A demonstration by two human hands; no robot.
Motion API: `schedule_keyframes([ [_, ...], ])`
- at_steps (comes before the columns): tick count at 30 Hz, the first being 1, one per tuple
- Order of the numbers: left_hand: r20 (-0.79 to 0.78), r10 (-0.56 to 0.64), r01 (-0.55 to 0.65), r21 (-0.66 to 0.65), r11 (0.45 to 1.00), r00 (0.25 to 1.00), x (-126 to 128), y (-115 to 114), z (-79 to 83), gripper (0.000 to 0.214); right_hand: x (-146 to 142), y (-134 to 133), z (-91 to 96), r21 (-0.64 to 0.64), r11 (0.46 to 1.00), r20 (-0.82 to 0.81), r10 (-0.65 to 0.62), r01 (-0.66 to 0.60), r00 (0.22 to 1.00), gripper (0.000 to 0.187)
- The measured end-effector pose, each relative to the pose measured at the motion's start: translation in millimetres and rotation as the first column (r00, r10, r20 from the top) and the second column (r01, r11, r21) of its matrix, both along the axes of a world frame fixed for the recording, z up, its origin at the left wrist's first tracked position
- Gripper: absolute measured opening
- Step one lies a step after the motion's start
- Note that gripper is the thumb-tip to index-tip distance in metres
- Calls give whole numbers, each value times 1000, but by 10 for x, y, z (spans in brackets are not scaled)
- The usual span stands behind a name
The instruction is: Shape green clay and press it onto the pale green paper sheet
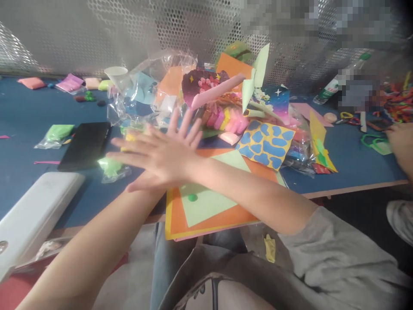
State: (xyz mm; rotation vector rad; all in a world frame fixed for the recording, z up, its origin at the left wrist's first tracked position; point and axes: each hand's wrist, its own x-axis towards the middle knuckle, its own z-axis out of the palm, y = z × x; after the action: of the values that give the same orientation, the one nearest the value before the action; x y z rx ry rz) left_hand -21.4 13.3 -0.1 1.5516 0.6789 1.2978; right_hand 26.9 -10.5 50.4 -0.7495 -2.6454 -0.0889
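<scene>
My right hand (pixel 161 157) lies crosswise over my left hand (pixel 185 131), above the table. Its fingers stretch flat to the left, while those of my left hand spread upward behind it. Whether anything sits between the palms is hidden. Just below them, a small green clay dot (pixel 192 197) rests on a pale green sheet (pixel 206 204), which lies on orange paper (pixel 176 215) at the table's front edge. Near my right fingertips are a bag of light green clay (pixel 110 167) and a black flat case (pixel 85 146).
A white box-like device (pixel 41 211) lies at the left. Behind the hands are clear plastic wrapping (pixel 125 105), a pink paper roll (pixel 217 91) and a yellow card with blue patches (pixel 266 144). A bottle (pixel 335 84) and another person's arm (pixel 402 144) are at the right.
</scene>
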Motion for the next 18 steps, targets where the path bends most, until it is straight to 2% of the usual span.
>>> schedule_keyframes([
  [1, 39, -94, 95, -26, 995, 995, 17, 3, -25, 58, -16, -26, 11, -13, 999, -15, 38, -38, 999, 53],
  [3, 74, -145, 148, -37, 988, 987, 3, -1, -49, 56, -18, -8, 11, -38, 999, -59, 12, -15, 998, 52],
  [5, 47, -64, 64, 2, 998, 997, -74, -3, -29, 52, 50, 62, -38, -62, 989, -77, -141, 136, 987, 47],
  [7, 46, -3, 1, 32, 999, 999, -188, 13, 25, 55, 173, 110, -121, -89, 979, -83, -193, 186, 978, 43],
  [9, 84, -39, 38, 18, 999, 996, -302, 43, 96, 64, 308, 94, -195, -128, 985, -137, -134, 117, 981, 43],
  [12, 139, -164, 167, -13, 986, 977, -411, 84, 193, 66, 473, -37, -232, -242, 970, -306, -60, -17, 950, 41],
  [14, 148, -221, 227, -22, 974, 964, -432, 92, 232, 66, 570, -156, -226, -367, 926, -472, -104, -87, 875, 41],
  [15, 149, -219, 223, -14, 975, 964, -428, 88, 242, 65, 622, -215, -226, -442, 888, -557, -160, -128, 815, 41],
  [17, 122, -147, 139, 69, 988, 982, -400, 62, 246, 57, 741, -316, -250, -601, 763, -680, -334, -237, 652, 49],
  [18, 73, -91, 79, 152, 985, 993, -378, 40, 243, 50, 805, -353, -275, -660, 687, -702, -419, -305, 575, 53],
])
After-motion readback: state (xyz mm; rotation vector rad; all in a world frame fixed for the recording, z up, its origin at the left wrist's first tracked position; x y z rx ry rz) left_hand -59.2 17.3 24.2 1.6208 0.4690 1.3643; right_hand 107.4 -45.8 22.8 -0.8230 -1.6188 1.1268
